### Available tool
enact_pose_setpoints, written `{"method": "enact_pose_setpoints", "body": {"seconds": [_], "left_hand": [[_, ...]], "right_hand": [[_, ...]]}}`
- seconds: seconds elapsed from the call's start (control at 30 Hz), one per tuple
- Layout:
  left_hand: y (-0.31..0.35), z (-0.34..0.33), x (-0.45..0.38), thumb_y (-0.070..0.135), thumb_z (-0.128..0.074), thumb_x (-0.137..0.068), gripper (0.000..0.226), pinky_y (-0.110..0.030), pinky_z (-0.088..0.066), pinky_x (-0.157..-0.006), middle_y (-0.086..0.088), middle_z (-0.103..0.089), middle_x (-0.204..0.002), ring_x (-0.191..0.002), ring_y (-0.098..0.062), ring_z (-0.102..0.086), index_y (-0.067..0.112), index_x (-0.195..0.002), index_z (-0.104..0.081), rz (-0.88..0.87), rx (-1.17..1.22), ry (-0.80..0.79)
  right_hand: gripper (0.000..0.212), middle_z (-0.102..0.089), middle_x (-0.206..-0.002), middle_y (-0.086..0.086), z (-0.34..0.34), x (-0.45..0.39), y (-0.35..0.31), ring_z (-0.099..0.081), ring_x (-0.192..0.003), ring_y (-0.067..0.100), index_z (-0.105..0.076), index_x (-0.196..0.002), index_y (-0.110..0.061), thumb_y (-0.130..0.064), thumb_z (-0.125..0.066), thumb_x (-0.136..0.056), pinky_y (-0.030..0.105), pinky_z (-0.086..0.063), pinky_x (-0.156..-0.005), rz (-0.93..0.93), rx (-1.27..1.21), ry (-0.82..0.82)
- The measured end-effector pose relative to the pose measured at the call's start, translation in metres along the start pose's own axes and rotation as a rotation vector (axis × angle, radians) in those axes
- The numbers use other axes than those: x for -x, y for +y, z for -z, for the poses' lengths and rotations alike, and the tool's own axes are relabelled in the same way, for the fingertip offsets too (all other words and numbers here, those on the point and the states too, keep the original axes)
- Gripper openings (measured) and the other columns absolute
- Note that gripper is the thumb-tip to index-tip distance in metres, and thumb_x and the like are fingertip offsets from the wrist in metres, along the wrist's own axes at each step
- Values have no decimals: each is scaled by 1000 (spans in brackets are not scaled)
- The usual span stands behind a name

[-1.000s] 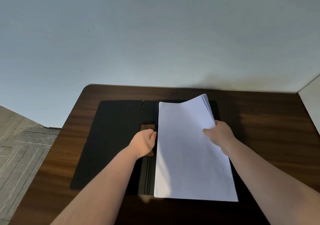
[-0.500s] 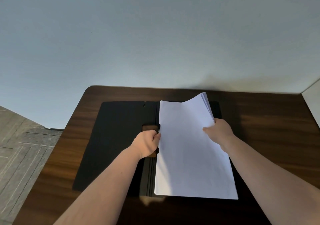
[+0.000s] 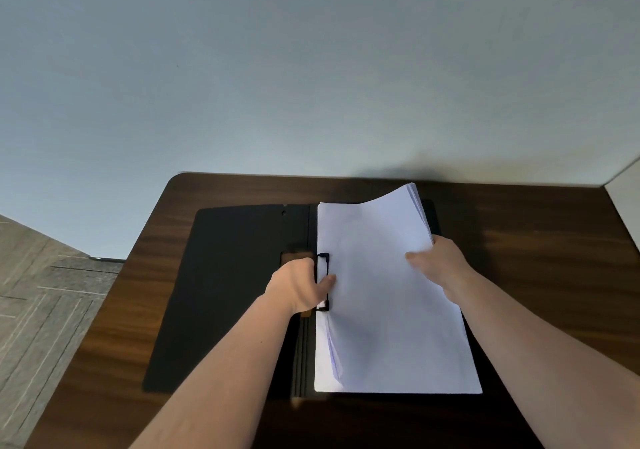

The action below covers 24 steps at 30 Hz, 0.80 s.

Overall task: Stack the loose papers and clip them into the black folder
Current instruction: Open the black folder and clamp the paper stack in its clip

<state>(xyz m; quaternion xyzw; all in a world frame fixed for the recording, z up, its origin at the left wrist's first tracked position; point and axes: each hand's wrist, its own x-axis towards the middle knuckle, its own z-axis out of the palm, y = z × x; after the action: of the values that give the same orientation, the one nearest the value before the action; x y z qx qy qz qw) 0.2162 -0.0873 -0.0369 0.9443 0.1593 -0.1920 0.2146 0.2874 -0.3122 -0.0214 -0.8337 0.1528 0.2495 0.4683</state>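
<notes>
Both hands work the papers (image 3: 391, 296) lying on the open black folder (image 3: 235, 282) on the counter (image 3: 540, 275): left hand (image 3: 299, 287) grips the clip (image 3: 323, 265), right hand (image 3: 438, 263) pinches the sheets' lifted edge.

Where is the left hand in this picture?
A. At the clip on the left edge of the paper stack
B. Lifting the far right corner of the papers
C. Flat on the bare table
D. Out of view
A: the left hand rests at the black clip by the folder's spine, thumb on the paper stack; the right hand holds the right edge.
</notes>
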Motion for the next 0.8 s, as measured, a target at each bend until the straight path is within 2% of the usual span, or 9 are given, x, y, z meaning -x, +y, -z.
{"method": "enact_pose_setpoints", "body": {"seconds": [0.23, 0.33, 0.47, 0.53, 0.6, 0.67, 0.7, 0.77, 0.8], "left_hand": [[5, -4, 1, 56, -45, -89, 40, -31, -40, -67, 3, -50, -78, -76, -22, -52, 20, -73, -38, 46, -42, -13], [7, -3, 1, 56, -44, -90, 40, -32, -39, -70, 2, -49, -80, -78, -22, -50, 17, -79, -40, 52, -58, -34], [8, 4, 2, 47, -39, -94, 38, -31, -38, -66, 2, -50, -74, -72, -21, -50, 19, -68, -38, 22, -70, -62], [6, 6, 3, 41, -35, -97, 39, -31, -38, -65, 2, -49, -69, -67, -19, -49, 19, -65, -38, 6, -55, -62], [4, 5, 5, 39, -34, -98, 41, -31, -36, -66, 3, -45, -65, -67, -21, -47, 19, -63, -35, -12, -48, -47], [3, 5, 5, 40, -36, -98, 42, -31, -37, -66, 3, -46, -65, -69, -22, -48, 18, -62, -35, -19, -39, -45], [2, 5, 5, 41, -37, -98, 42, -30, -38, -66, 3, -47, -66, -70, -22, -49, 18, -62, -36, -18, -32, -49], [3, 6, 4, 41, -38, -97, 42, -30, -37, -66, 4, -48, -67, -70, -22, -48, 17, -62, -36, -14, -22, -63], [3, 7, 4, 41, -38, -97, 43, -30, -37, -66, 4, -46, -66, -70, -21, -48, 17, -61, -35, -13, -22, -67]], "right_hand": [[34, -55, -102, 7, -3, 4, -1, -55, -93, 24, -52, -120, -8, -17, -57, -87, 39, -50, -82, 90, 107, 33], [32, -59, -105, 10, -1, 5, 1, -57, -94, 27, -54, -115, -8, -20, -61, -86, 38, -50, -78, 80, 121, 124], [27, -61, -108, 14, -2, 7, 6, -54, -84, 26, -49, -105, -9, -22, -63, -85, 35, -43, -66, 64, 156, 247], [34, -60, -114, 16, -5, 8, 7, -58, -95, 32, -46, -114, -9, -20, -63, -86, 38, -46, -70, 58, 145, 264], [57, -54, -128, 18, -11, 12, 10, -52, -115, 36, -36, -134, -15, -19, -64, -85, 44, -45, -86, 72, 236, 326], [71, -45, -137, 18, -19, 20, 17, -40, -129, 35, -28, -144, -24, -18, -65, -83, 48, -38, -99, 253, 550, 468], [65, -48, -135, 17, -25, 23, 21, -41, -129, 35, -37, -141, -25, -13, -62, -82, 48, -38, -99, 427, 682, 521], [41, -64, -117, 14, -41, 27, 28, -57, -115, 35, -65, -113, -18, -9, -49, -77, 43, -48, -89, 768, 738, 502], [33, -70, -106, 11, -49, 31, 30, -65, -105, 33, -70, -96, -15, -13, -44, -76, 40, -52, -85, 879, 718, 407]]}}
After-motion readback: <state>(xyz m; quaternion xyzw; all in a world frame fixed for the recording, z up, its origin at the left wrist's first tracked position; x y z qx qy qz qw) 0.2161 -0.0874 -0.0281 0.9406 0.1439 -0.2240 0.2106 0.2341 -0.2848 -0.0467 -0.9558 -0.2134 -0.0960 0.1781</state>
